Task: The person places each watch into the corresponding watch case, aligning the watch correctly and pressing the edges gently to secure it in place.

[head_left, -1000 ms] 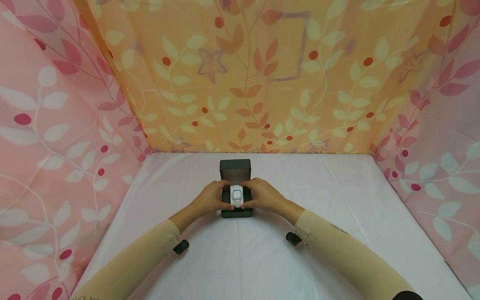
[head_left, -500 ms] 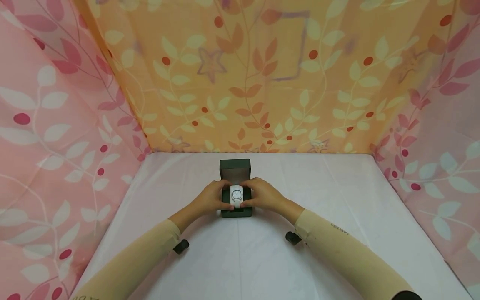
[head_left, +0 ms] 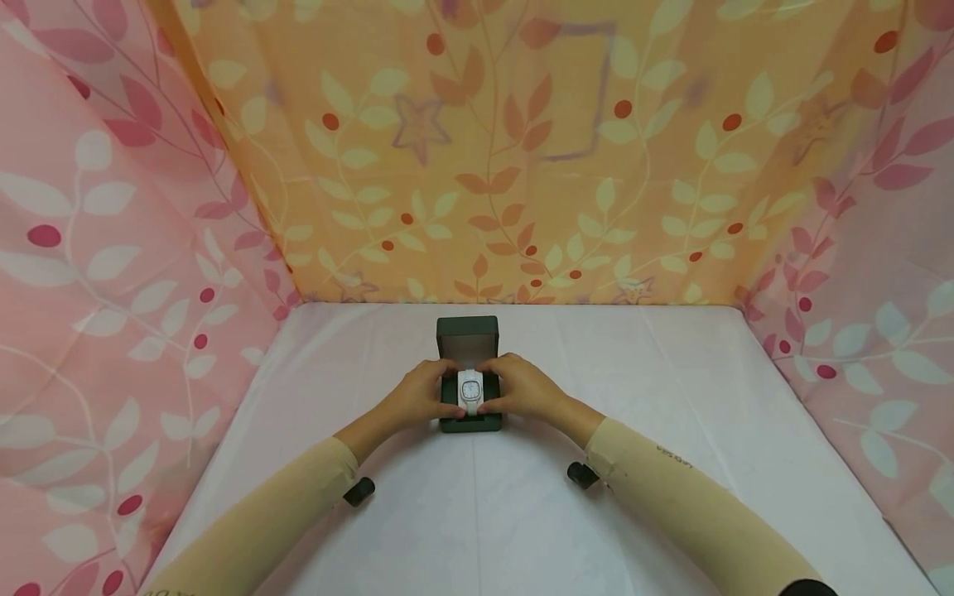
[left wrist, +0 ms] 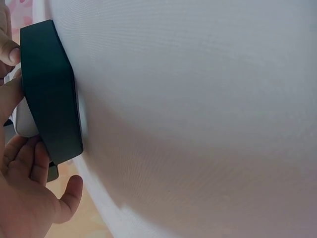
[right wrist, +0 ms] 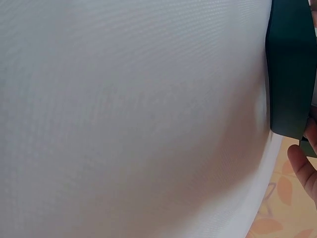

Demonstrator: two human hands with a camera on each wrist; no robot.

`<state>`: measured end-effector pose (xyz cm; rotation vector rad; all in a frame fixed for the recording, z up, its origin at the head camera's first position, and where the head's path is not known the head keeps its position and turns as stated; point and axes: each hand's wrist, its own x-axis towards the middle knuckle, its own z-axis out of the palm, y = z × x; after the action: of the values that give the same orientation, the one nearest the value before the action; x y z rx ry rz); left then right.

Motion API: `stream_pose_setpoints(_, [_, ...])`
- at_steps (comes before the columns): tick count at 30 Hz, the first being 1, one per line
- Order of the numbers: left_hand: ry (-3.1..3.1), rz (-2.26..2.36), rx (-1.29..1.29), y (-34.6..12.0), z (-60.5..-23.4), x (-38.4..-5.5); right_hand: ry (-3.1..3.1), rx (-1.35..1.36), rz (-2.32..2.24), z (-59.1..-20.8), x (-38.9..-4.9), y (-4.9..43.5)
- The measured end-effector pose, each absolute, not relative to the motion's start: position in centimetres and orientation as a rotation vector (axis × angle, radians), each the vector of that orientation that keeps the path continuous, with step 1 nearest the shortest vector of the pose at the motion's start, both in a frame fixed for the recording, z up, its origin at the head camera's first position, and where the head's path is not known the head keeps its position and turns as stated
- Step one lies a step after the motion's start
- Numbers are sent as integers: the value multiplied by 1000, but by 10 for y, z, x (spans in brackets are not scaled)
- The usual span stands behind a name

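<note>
A white wristwatch [head_left: 470, 390] with a squarish face sits on a pale cushion within an open dark green watch box [head_left: 467, 326], whose hinged lid stands up at the back. From the left, my left hand [head_left: 419, 392] grips the watch and its cushion, thumb at the near end and fingers at the far end. My right hand [head_left: 527, 389] mirrors this grip from the right. In the left wrist view, the box's front wall [left wrist: 49, 94] hides most of the watch, while part of the white cushion [left wrist: 25, 119] shows above its edge.
A white cloth [head_left: 477, 513] covers the table under the box. Orange leaf-patterned fabric [head_left: 492, 165] rises at the back, with pink fabric [head_left: 112, 290] on the left and more on the right. Beige sleeves cover both forearms, and a small black device hangs by each wrist.
The watch has shifted very slightly toward the near side of the box. Both hands keep their hold, and the box has stayed in place.
</note>
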<state>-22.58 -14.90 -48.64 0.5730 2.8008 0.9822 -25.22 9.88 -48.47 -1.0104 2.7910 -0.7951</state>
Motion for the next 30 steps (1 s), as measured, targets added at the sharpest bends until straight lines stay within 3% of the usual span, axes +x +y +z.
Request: stream_pose_setpoints(30, [2857, 967, 584, -148, -491, -222, 2797, -1054, -862, -493, -249, 101])
